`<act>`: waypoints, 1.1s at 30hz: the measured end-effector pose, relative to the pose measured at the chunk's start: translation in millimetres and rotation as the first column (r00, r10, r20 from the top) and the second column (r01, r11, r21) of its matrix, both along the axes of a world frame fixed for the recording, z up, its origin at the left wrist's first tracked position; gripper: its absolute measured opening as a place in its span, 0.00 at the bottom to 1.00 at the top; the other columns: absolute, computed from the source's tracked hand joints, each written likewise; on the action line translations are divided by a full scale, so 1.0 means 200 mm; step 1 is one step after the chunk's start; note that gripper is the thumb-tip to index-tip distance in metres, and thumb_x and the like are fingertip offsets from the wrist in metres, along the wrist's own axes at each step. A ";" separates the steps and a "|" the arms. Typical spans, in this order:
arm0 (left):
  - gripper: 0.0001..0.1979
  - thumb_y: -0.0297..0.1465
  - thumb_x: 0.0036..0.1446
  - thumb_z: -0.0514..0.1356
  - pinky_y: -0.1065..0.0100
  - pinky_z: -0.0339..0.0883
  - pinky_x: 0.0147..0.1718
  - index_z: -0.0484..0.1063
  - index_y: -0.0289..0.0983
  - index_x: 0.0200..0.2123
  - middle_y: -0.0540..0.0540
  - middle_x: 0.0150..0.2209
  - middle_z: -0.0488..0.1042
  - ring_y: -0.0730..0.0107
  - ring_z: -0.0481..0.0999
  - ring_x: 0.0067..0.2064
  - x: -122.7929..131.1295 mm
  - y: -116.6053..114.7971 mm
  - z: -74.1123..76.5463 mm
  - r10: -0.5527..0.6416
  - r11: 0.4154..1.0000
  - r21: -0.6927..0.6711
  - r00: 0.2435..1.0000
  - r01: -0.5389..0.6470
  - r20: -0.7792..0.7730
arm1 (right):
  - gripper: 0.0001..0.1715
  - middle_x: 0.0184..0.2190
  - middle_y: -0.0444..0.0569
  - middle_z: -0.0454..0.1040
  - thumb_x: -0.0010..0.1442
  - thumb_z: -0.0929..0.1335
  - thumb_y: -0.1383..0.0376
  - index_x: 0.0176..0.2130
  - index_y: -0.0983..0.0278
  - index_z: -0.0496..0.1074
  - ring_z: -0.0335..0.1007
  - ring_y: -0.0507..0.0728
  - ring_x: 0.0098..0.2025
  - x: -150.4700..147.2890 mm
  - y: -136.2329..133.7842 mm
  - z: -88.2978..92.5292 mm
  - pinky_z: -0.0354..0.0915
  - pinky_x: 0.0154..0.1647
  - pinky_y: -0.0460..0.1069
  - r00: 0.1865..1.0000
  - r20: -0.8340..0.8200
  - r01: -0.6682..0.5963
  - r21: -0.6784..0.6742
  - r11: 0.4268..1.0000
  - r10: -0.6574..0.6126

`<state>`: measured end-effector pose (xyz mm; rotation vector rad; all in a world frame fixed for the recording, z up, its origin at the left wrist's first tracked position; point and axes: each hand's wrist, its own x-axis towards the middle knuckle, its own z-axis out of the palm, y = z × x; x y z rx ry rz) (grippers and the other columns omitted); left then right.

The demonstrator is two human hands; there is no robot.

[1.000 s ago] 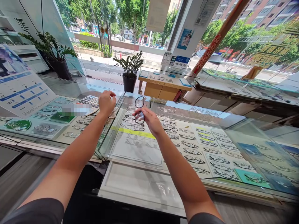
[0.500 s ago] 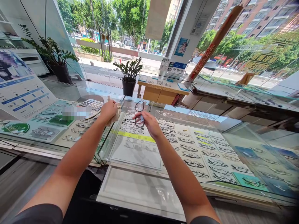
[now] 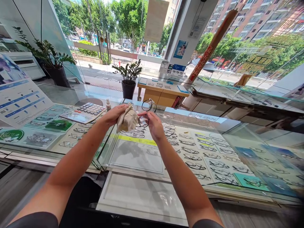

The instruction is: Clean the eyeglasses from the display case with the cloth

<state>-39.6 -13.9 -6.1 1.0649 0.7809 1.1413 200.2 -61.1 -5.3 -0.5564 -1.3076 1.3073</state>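
Observation:
Above the glass display counter, my left hand [image 3: 115, 114] is closed on a crumpled beige cloth [image 3: 128, 119]. Just right of the cloth, my right hand [image 3: 154, 124] grips a pair of dark round-framed glasses [image 3: 147, 105] near the bridge. The glasses are held upright, one lens above the other, and the cloth partly covers the lower lens or stands right beside it. Behind my left hand, a small spray bottle [image 3: 108, 105] stands on the glass top.
A calculator [image 3: 91, 108] lies left of the bottle. An open printed board [image 3: 21, 91] stands at the far left. Rows of glasses [image 3: 194, 157] lie inside the counter. Beyond it are a potted plant [image 3: 128, 88] and a wooden cabinet [image 3: 163, 94].
My left hand has moved right with the cloth, up to the glasses, uncovering the bottle and calculator. The glasses have turned slightly in my right hand. The view has shifted a little.

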 end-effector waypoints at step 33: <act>0.27 0.42 0.51 0.84 0.66 0.74 0.43 0.85 0.33 0.48 0.40 0.43 0.86 0.63 0.83 0.40 0.26 -0.23 0.00 -0.343 0.939 0.022 0.939 0.342 0.017 | 0.25 0.43 0.50 0.88 0.60 0.79 0.43 0.45 0.58 0.86 0.83 0.61 0.46 -0.03 -0.02 0.00 0.78 0.53 0.56 0.995 -0.102 -0.006 -0.184 0.983 -0.013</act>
